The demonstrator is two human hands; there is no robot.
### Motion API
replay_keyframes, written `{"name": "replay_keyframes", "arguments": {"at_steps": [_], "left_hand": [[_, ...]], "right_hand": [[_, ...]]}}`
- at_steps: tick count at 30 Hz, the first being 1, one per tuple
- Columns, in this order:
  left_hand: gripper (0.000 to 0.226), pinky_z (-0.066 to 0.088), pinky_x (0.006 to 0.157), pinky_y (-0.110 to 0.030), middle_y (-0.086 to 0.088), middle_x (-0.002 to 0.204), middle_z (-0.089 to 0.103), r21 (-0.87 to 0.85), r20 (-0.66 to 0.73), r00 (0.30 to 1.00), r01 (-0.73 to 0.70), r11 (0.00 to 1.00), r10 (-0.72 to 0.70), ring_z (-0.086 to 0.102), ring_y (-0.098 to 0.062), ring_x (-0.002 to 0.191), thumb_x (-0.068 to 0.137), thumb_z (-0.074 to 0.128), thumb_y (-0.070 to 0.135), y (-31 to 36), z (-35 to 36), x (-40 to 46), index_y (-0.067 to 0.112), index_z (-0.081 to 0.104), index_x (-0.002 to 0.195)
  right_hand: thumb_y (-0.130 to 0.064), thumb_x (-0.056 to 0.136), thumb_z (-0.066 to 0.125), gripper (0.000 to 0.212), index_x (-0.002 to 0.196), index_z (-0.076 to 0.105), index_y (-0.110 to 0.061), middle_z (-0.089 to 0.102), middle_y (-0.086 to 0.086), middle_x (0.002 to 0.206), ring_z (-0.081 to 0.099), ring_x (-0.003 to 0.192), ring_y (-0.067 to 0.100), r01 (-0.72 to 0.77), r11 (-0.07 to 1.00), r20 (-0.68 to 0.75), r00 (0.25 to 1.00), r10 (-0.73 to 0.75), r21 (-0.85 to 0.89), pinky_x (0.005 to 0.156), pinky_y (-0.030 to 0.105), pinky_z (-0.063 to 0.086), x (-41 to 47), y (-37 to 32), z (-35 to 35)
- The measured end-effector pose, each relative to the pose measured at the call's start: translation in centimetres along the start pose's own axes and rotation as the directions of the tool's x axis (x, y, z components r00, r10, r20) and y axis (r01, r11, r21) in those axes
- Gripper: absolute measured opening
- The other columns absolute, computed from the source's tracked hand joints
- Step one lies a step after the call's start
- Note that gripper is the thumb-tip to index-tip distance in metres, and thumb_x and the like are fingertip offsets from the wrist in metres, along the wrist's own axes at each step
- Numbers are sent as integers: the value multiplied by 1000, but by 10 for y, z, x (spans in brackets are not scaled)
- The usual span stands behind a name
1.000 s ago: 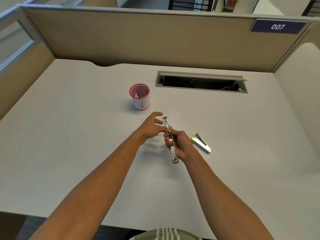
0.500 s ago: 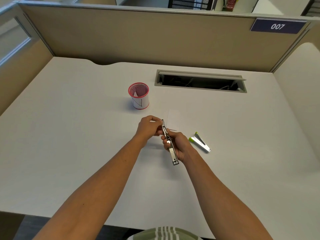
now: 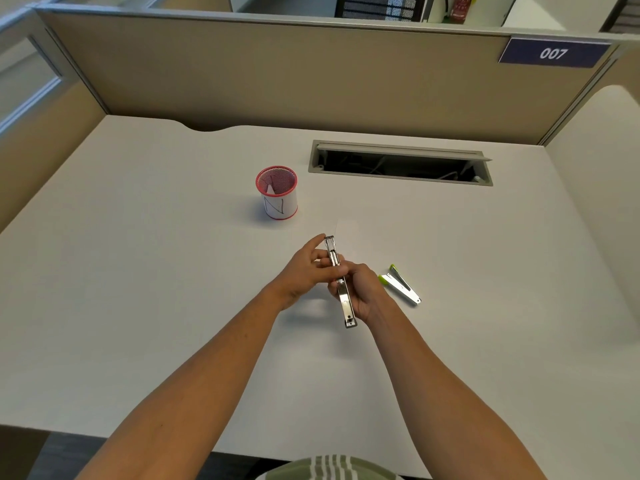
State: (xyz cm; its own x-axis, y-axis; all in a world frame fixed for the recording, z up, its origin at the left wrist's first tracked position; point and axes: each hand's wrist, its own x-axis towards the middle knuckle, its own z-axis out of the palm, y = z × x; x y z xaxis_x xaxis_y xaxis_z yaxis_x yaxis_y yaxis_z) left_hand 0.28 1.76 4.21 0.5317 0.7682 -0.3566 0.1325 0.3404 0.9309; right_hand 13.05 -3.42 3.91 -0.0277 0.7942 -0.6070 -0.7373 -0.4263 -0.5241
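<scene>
A long silver metal stapler part [image 3: 341, 289] is held above the middle of the white desk [image 3: 138, 271], pointing away from me. My right hand [image 3: 360, 292] grips it around its middle from the right. My left hand [image 3: 304, 271] touches its far half from the left, thumb and fingers against the metal, index finger stretched forward. On the desk just right of my hands lies the other stapler piece [image 3: 400, 287], silver with green tips.
A red mesh cup [image 3: 277, 192] wrapped in white paper stands behind and left of my hands. An open cable slot [image 3: 398, 162] is set into the desk at the back. Beige partition walls [image 3: 277, 74] enclose the desk's back and sides.
My left hand closed onto the far end of the metal part half a second ago and has now slid back along it, with the index finger stretched out. The right hand kept its grip.
</scene>
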Motion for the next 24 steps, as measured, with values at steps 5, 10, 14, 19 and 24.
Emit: {"name": "replay_keyframes", "arguments": {"at_steps": [5, 10, 14, 19, 24], "left_hand": [[63, 56, 73, -27, -16, 104, 69, -55, -154, 987, -43, 998, 34, 70, -19, 86, 79, 77, 10, 0, 4, 4, 14, 44, 133], [53, 55, 64, -23, -14, 94, 71, -79, -214, 976, -46, 996, 28, 69, -18, 79, 80, 76, 10, 3, 5, 3, 16, 50, 126], [56, 57, 69, -26, -14, 101, 71, -45, -212, 976, -52, 998, 41, 69, -20, 84, 81, 75, 14, 4, 8, 2, 18, 49, 130], [87, 54, 79, -22, 1, 126, 59, 8, -38, 997, -60, 998, 60, 64, -9, 107, 79, 77, 28, 3, 7, -5, 31, 24, 147], [127, 47, 93, -24, 4, 158, 19, 276, 201, 976, -144, 950, 89, 38, -17, 136, 64, 88, 27, 2, 5, -14, 49, -6, 146]], "right_hand": [[-7, 98, 46, 21, 97, 66, 1, 60, 9, 60, 57, 46, 13, 1, 1000, 3, 1000, -1, -7, 43, 21, 53, -2, 0, 1], [-11, 102, 39, 26, 101, 62, 0, 59, 10, 58, 57, 44, 14, -20, 1000, 12, 1000, 20, -7, 43, 23, 52, -5, -1, 3], [-12, 102, 43, 24, 100, 62, 2, 59, 10, 58, 58, 45, 14, -22, 1000, 6, 1000, 22, 21, 44, 23, 53, -5, 0, 3], [-11, 97, 52, 20, 96, 67, 4, 63, 11, 66, 61, 51, 15, 1, 996, -10, 1000, 0, 89, 49, 25, 56, -3, -4, 0], [-17, 101, 47, 28, 94, 63, 5, 61, 12, 71, 62, 52, 16, 31, 985, -48, 999, -23, 173, 52, 26, 59, -2, -10, -1]]}}
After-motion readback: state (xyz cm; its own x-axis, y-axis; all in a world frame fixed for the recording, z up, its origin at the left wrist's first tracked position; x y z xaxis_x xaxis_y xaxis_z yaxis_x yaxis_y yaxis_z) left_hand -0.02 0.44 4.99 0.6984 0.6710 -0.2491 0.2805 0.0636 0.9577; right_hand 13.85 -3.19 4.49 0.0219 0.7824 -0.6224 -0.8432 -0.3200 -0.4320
